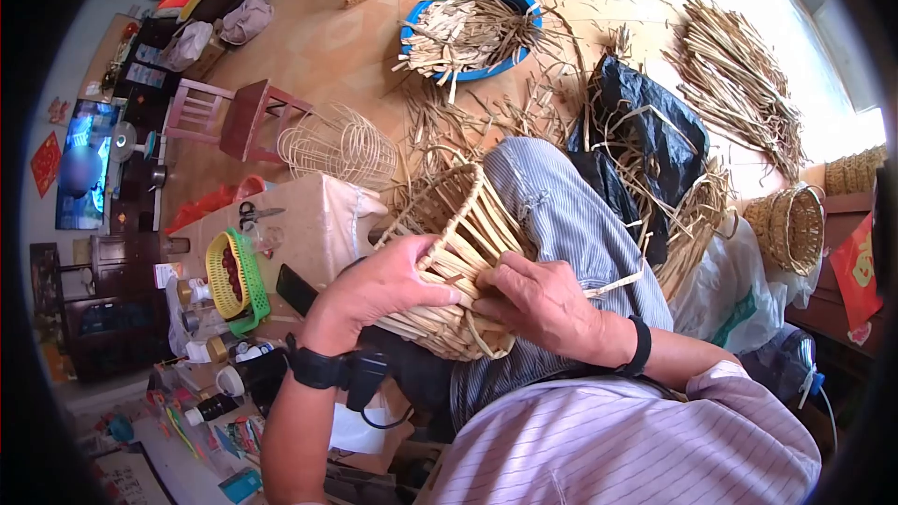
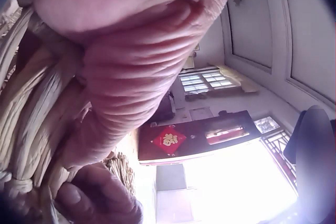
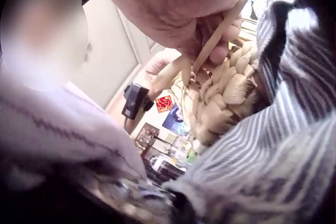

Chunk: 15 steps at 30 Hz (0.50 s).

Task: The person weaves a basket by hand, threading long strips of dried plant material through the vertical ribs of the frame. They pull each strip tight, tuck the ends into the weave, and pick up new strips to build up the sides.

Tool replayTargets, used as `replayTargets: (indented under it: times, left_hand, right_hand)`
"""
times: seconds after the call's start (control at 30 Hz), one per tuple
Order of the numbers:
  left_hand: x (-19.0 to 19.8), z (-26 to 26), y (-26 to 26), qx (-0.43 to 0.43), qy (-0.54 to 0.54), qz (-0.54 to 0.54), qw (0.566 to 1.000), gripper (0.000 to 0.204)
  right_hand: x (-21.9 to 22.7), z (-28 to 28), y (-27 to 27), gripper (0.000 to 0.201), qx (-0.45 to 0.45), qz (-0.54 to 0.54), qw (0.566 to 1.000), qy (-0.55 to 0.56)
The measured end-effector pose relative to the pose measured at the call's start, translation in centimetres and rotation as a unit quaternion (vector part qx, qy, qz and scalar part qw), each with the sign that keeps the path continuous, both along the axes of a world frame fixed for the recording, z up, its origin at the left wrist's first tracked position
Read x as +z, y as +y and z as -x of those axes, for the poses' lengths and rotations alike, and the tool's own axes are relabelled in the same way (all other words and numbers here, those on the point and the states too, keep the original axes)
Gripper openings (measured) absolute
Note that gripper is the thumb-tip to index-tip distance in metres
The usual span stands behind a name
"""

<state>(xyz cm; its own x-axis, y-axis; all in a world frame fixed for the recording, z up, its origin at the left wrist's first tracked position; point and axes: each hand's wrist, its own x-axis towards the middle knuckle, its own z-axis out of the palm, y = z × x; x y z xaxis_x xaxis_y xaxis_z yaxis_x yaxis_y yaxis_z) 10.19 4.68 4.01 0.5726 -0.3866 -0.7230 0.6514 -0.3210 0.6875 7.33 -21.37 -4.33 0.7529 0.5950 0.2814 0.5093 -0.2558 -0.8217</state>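
A half-woven basket (image 1: 472, 248) of pale dried stalks lies tilted on the person's lap, against striped trousers. With thumb and fingers around its wall, the left hand (image 1: 379, 281) holds it from the left. On the near side, the right hand (image 1: 543, 304) has curled fingers pinching a flat stalk strand (image 1: 617, 283) at the weave; its loose end sticks out to the right. The right wrist view shows this strand (image 3: 223, 32) crossing the fingers beside the plaited wall (image 3: 223, 95). Close to the left thumb, the left wrist view shows upright stalks (image 2: 31, 113).
Ahead on the floor is a blue tub (image 1: 533, 14) of cut stalks, with a stalk bundle (image 1: 739, 75) and black plastic bag (image 1: 645, 103) to its right. A covered table (image 1: 318, 215) stands left, bearing scissors (image 1: 257, 215) and a yellow basket (image 1: 220, 271). Finished baskets (image 1: 786, 229) sit at right.
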Motion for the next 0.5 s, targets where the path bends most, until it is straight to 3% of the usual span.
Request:
replayTargets:
  times: [0.13, 0.2, 0.37, 0.5]
  left_hand:
    - [-2.1, 0.3, 0.9, -0.058, -0.053, 0.012, 0.997, 0.056]
    - [-0.7, -0.1, -0.2, -0.116, -0.124, -0.078, 0.982, 0.053]
    - [-2.9, 0.4, -0.2, -0.136, -0.226, -0.147, 0.953, 0.044]
    - [-2.8, 0.5, 0.1, -0.121, -0.237, -0.132, 0.955, 0.042]
  right_hand:
    - [-0.1, -0.8, -0.2, 0.021, 0.024, -0.022, 0.998, 0.056]
    - [0.4, -1.1, -0.4, 0.023, 0.053, 0.019, 0.996, 0.072]
    - [1.5, -0.1, 0.9, 0.022, -0.005, 0.061, 0.997, -0.038]
    - [0.9, 0.0, 1.2, 0.021, -0.017, 0.054, 0.998, -0.004]
